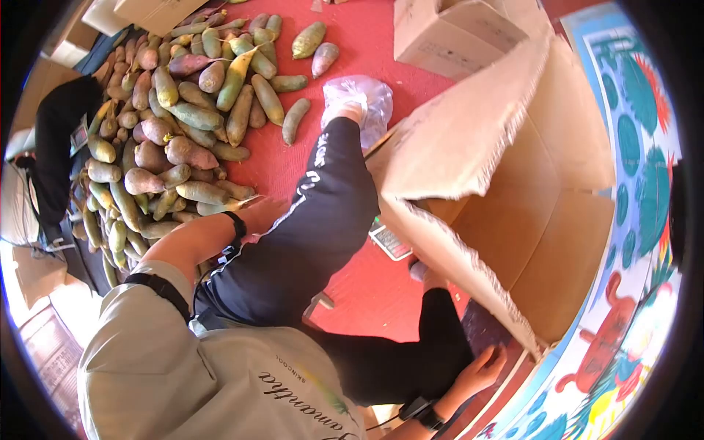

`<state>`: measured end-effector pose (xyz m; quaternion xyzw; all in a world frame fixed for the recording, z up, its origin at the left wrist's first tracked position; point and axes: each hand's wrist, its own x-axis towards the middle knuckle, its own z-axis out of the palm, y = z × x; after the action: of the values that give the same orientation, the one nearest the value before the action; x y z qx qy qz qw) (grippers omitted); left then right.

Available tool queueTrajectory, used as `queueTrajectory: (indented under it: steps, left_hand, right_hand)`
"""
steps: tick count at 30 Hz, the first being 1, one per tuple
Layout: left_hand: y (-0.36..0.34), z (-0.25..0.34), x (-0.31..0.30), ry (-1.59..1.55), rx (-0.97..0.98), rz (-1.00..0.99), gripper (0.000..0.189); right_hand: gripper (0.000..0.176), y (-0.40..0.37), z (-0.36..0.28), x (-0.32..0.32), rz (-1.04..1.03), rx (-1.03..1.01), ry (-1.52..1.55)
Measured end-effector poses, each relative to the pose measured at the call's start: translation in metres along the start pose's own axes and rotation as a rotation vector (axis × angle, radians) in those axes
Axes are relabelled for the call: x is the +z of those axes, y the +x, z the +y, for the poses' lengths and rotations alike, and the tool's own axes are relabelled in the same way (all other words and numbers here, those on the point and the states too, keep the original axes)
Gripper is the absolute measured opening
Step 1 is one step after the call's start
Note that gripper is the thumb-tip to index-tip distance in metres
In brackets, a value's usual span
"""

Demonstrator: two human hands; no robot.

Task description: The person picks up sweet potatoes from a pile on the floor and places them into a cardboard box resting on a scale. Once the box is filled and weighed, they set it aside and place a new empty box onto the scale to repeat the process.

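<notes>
My left hand [265, 214] reaches past my bent knee toward a large heap of green and reddish root vegetables [194, 117], which look like radishes. My dark trouser leg covers its fingers, so whether it holds anything is hidden. Low on the right, my right hand [480, 372] rests near my other knee, fingers loosely apart and holding nothing. Close to that hand is the lower corner of a big, open cardboard box [561, 249], tilted with its ragged flaps spread.
Red flooring [370, 304] lies under everything. A device with a display [390, 240] sits beside the box. One foot wears a clear plastic bag [378, 99]. Another carton [455, 37] stands behind. Dark fabric [66, 139] is at the left, and a painted panel [631, 183] borders the right.
</notes>
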<state>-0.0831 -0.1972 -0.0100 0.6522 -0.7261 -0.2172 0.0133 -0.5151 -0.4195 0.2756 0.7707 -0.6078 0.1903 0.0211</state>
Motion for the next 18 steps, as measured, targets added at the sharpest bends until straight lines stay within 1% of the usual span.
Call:
queueTrajectory:
  steps: [1, 2, 3, 5, 6, 7, 9, 10, 11, 13, 18]
  left_hand:
    - [0.003, 0.003, -0.006, -0.011, 0.014, -0.008, 0.056]
    - [0.007, -0.003, 0.01, -0.177, 0.071, 0.064, 0.045]
    - [0.013, 0.003, -0.004, -0.179, 0.053, 0.083, 0.045]
    - [0.029, 0.021, -0.03, -0.438, -0.239, -0.421, 0.029]
    - [0.035, 0.023, -0.032, -0.525, -0.305, -0.435, 0.029]
    - [0.038, 0.025, -0.029, -0.59, -0.337, -0.386, 0.028]
    - [0.041, 0.028, -0.022, -0.712, -0.399, -0.308, 0.026]
    - [0.042, 0.029, -0.018, -0.755, -0.429, -0.278, 0.026]
    - [0.043, 0.03, -0.015, -0.8, -0.457, -0.25, 0.025]
    - [0.043, 0.031, -0.01, -0.86, -0.509, -0.196, 0.024]
    - [0.037, 0.03, -0.004, -0.909, -0.605, -0.085, 0.023]
  right_hand:
    - [0.028, -0.001, 0.002, -0.001, 0.003, -0.029, 0.005]
    - [0.028, -0.002, 0.004, -0.002, 0.0, -0.022, -0.019]
    - [0.028, -0.003, 0.006, -0.002, -0.003, -0.013, -0.043]
    - [0.028, -0.005, 0.011, -0.001, 0.008, -0.036, -0.019]
    - [0.027, -0.004, 0.009, -0.001, 0.014, -0.038, -0.004]
    - [0.027, -0.005, 0.007, 0.0, 0.024, -0.052, -0.002]
    - [0.027, -0.006, -0.001, -0.002, 0.001, 0.061, -0.02]
    - [0.027, -0.007, 0.019, 0.005, 0.029, -0.013, -0.004]
    - [0.027, -0.004, 0.013, 0.003, 0.04, -0.021, -0.001]
    - [0.026, -0.004, -0.001, -0.001, -0.004, -0.003, -0.066]
    - [0.024, -0.002, -0.006, 0.001, 0.03, -0.043, -0.085]
